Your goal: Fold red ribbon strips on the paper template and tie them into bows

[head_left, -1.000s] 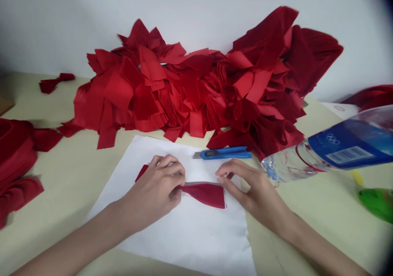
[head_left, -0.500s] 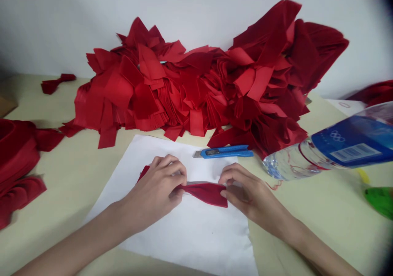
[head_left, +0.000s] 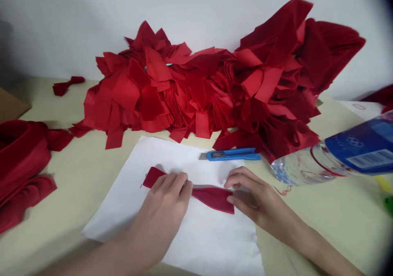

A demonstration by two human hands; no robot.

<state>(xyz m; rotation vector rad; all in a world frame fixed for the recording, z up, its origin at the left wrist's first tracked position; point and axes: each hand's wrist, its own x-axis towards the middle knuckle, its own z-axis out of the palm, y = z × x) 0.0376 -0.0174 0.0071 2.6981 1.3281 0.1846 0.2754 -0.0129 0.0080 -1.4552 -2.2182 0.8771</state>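
Observation:
A red velvet strip [head_left: 215, 199] lies slantwise over a white paper sheet [head_left: 215, 239], gathered narrow in the middle and wider at both ends. My left hand [head_left: 172, 202] is closed around its middle, with the fingertips hidden under the knuckles. The strip's left end sticks out beyond that hand, beside small dark marks on the paper. At the right end, my right hand [head_left: 254, 194] has its thumb and fingertips on the edge and upper corner. A blue utility knife [head_left: 230, 154], blade out, lies across the paper's top edge.
A large heap of red fabric pieces [head_left: 184, 87] stands against the wall. More red fabric [head_left: 24, 161] lies at the left, and one small gathered piece [head_left: 66, 86] at the back. A water bottle [head_left: 307, 165] lies at the right. A cardboard-coloured box [head_left: 10, 104] sits far left.
My left hand has turned palm-down over the strip's middle and moved slightly lower, exposing more of its left end. My right hand stays at the right end. The whole view has shifted slightly.

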